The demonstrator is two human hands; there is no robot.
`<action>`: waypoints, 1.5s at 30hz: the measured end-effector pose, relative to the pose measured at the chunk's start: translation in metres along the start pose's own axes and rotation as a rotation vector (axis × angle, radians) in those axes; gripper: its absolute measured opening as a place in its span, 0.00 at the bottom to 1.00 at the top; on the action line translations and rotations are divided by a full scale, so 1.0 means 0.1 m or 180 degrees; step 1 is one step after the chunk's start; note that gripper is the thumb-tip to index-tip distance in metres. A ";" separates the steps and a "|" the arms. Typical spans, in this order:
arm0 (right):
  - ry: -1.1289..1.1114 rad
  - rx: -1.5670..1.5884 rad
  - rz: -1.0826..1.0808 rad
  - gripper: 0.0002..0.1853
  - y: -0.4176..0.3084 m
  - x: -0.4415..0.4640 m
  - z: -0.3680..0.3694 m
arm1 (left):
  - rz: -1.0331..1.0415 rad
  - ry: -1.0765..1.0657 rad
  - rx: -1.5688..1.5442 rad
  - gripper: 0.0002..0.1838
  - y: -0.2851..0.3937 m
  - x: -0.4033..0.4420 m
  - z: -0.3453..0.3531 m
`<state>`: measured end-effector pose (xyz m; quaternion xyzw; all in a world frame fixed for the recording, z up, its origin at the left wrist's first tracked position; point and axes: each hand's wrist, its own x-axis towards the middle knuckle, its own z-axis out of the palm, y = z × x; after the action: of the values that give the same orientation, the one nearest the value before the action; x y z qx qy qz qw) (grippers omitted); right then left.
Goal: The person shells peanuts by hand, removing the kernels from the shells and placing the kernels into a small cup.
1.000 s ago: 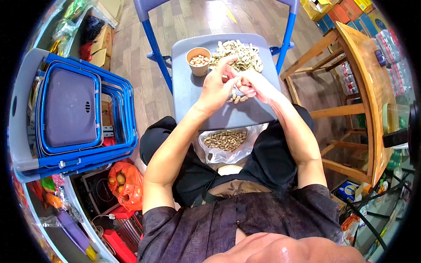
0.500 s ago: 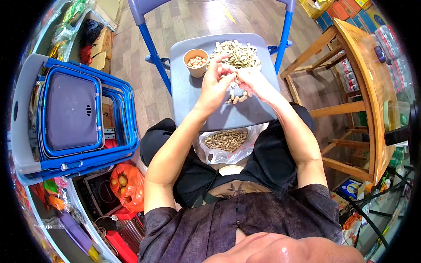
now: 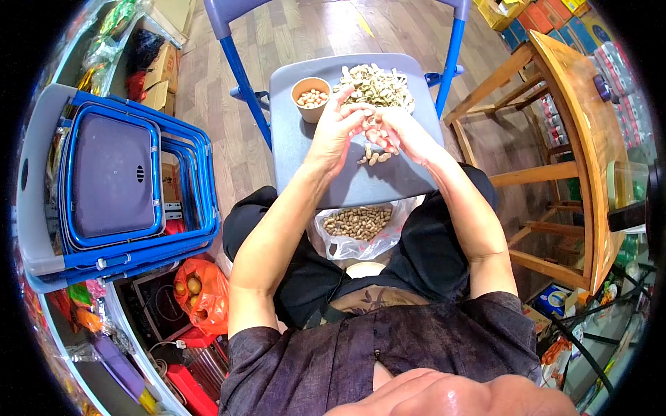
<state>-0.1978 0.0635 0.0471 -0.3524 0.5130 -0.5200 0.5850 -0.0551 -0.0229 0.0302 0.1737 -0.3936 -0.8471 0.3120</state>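
Note:
My left hand (image 3: 334,135) and my right hand (image 3: 402,135) meet above a grey folding chair seat (image 3: 295,159). Their fingertips pinch together around a peanut, mostly hidden by the fingers. Just below the hands lie several unshelled peanuts (image 3: 377,158) on the seat. Behind my right hand is a heap of split peanut shells (image 3: 374,83). A brown paper cup (image 3: 309,112) with shelled kernels stands beyond my left hand, to its left. Under the seat's near edge, between my knees, a clear plastic bag (image 3: 347,248) holds many whole peanuts (image 3: 359,223).
Folded blue-framed chairs (image 3: 114,173) are stacked at the left, beside shelves of packaged goods. An orange bag (image 3: 211,295) with round yellowish items sits below them. On the right stands a wooden table (image 3: 590,173), with packs of bottles and boxes behind it.
My fingers have shifted around the peanut, and the fingertips of both hands have parted slightly. The cup, shell heap and loose peanuts look unmoved.

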 end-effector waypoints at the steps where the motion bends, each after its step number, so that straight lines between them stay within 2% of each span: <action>1: 0.0035 0.0224 0.0051 0.16 0.01 0.01 0.02 | 0.0045 0.0003 0.0164 0.36 -0.01 0.01 -0.02; 5: 0.0031 0.0123 -0.0055 0.19 -0.02 0.03 0.04 | 0.0117 -0.0007 0.0263 0.35 0.00 0.01 -0.02; 8: 0.0050 0.0097 0.0143 0.17 -0.07 0.01 0.02 | 0.0235 0.0006 0.0526 0.34 0.02 0.00 0.01; 10: -0.0049 0.0277 0.0202 0.17 -0.04 0.01 -0.02 | 0.0738 -0.0051 0.1054 0.32 0.01 -0.01 0.03; 13: 0.0086 0.0188 0.0183 0.18 -0.02 0.02 -0.03 | 0.0899 -0.0218 0.1651 0.30 0.01 -0.02 0.02; 16: 0.0050 -0.0088 0.0204 0.19 -0.05 0.01 -0.02 | 0.1184 -0.0071 0.2074 0.29 -0.03 -0.02 0.03; 20: 0.0054 0.0141 0.0290 0.19 -0.13 -0.02 0.04 | 0.1037 -0.0030 0.1810 0.28 -0.01 -0.02 0.05; 22: -0.0008 0.0365 0.0188 0.18 -0.12 -0.01 0.04 | 0.0827 -0.0143 0.1266 0.27 0.00 -0.01 0.05; 26: 0.0033 0.0522 0.0182 0.16 -0.13 -0.02 0.08 | 0.0775 -0.0147 0.1250 0.26 0.01 -0.01 0.06; 34: 0.0184 0.1108 0.0088 0.13 0.02 0.01 0.18 | 0.0352 -0.0031 0.0319 0.27 -0.03 0.02 0.02; 38: 0.0156 0.1179 0.0156 0.13 0.04 0.03 0.17 | 0.0307 0.0160 0.0239 0.28 0.03 0.00 0.07; 41: 0.0014 0.1342 0.0234 0.14 0.01 0.03 0.13 | 0.0835 0.0223 0.0983 0.27 0.08 0.02 0.07; 43: 0.0241 0.0571 0.0255 0.15 -0.04 0.00 0.08 | 0.1464 0.0518 0.1976 0.23 0.19 0.07 0.07; 44: 0.0258 0.0578 0.0261 0.15 -0.07 -0.02 0.03 | 0.1707 0.0716 0.2399 0.23 0.25 0.08 0.06; 45: 0.0492 -0.0031 0.0108 0.16 -0.10 -0.02 -0.04 | 0.2152 0.0889 0.3163 0.23 0.30 0.13 -0.02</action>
<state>-0.2037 0.0641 0.0565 -0.3052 0.5651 -0.5331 0.5507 -0.0515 -0.0473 0.0517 0.2731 -0.7299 -0.3859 0.4936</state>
